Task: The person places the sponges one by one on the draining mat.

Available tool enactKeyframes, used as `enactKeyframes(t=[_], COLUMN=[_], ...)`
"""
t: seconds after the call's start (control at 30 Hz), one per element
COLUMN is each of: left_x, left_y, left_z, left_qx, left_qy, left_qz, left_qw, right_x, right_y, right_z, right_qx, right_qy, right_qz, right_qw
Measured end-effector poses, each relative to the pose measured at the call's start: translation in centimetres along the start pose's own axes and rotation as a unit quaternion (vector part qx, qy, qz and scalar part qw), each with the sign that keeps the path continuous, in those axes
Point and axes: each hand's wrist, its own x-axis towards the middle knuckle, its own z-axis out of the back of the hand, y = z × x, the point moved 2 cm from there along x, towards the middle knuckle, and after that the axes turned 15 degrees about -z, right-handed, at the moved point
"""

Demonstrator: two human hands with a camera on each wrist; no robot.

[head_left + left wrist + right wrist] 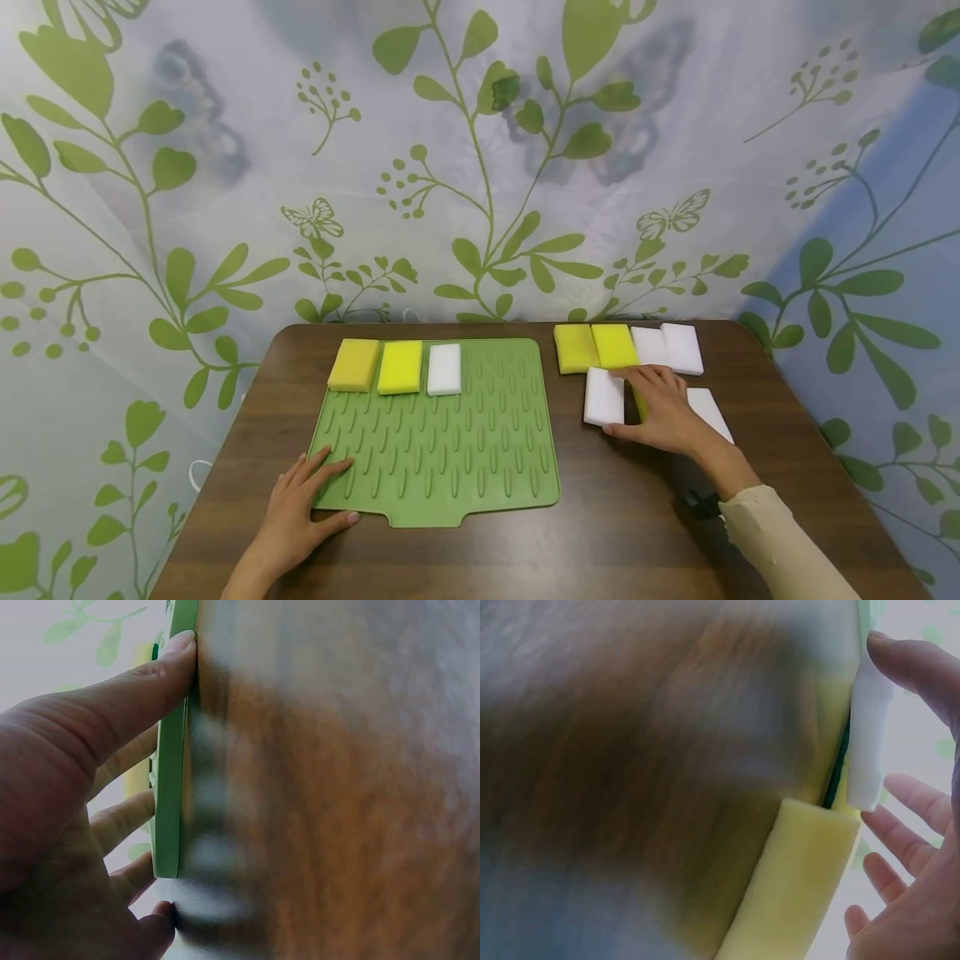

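My right hand (pixel 660 408) pinches a white sponge block (pixel 604 397) lengthwise, thumb at its near end and fingers at its far end. In the right wrist view, the thumb presses one end of this white block (pixel 868 742), with a pale yellow sponge (pixel 791 877) close by. My left hand (pixel 296 508) lies with spread fingers on the left front corner of a green ridged mat (pixel 450 450). Its thumb lies by the mat's front edge (pixel 171 787) in the left wrist view. An orange-yellow sponge (pixel 354 365), a bright yellow sponge (pixel 401 367) and a white block (pixel 445 369) stand in a row along the mat's back.
Behind the right hand, two yellow sponges (pixel 595 347) and two white blocks (pixel 667 348) sit side by side. Another white block (pixel 709 414) lies beyond the right wrist, and a yellow piece (pixel 640 404) is mostly hidden under the hand. A patterned curtain (pixel 480 167) hangs behind the brown table (pixel 600 517).
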Motion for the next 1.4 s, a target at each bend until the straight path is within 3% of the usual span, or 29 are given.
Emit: enactKeyframes(t=[0.47,1.03,1.4], left_x=[0.0,-0.1,-0.1], left_y=[0.1,0.1,0.2], left_z=[0.0,0.1,-0.1], left_qx=[-0.003,-0.001,-0.001], left_qy=[0.006,0.003,0.004], left_qz=[0.010,0.007,0.009], left_qw=[0.9999,1.0000,1.0000], right_x=[1.5,4.3,6.9], right_y=[4.2,10.3,12.9], right_z=[-0.4,-2.2,-4.2], right_qx=[0.021,0.013,0.018], right_qy=[0.015,0.047,0.078], right_qz=[0.030,0.089,0.094], right_qw=[0.9992,0.9948,0.9924])
